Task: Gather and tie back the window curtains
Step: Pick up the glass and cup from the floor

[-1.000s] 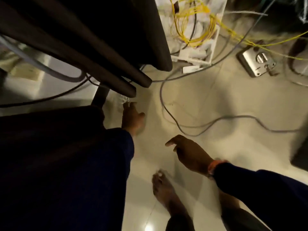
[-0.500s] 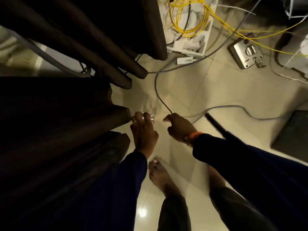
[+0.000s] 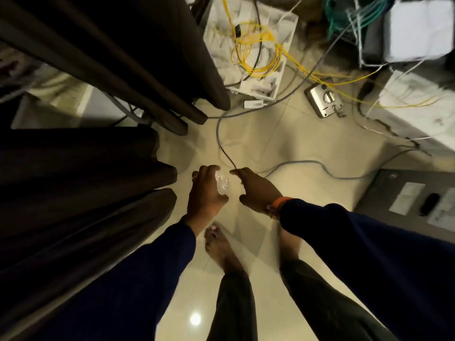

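Observation:
Dark brown curtains hang at the left: a far panel [image 3: 138, 60] and a near panel [image 3: 81, 193], their hems just above the tiled floor. My left hand [image 3: 204, 195] is held out in front of me, right of the near curtain, and is closed on a small clear crumpled piece [image 3: 222, 184], which looks like plastic. My right hand [image 3: 256, 190] is just beside it, fingers spread and curled, the fingertips close to the clear piece. I cannot tell whether it touches it. Both sleeves are dark blue.
My bare feet [image 3: 221, 247] stand on the cream tiles. A grey cable [image 3: 295, 166] snakes across the floor ahead. A white box with yellow cables [image 3: 253, 52], a metal device [image 3: 325, 102] and a dark flat unit [image 3: 413, 200] lie ahead and to the right.
My left hand came back from the curtain's foot holding the clear piece. My right hand rose to meet it. The view tilted up a little.

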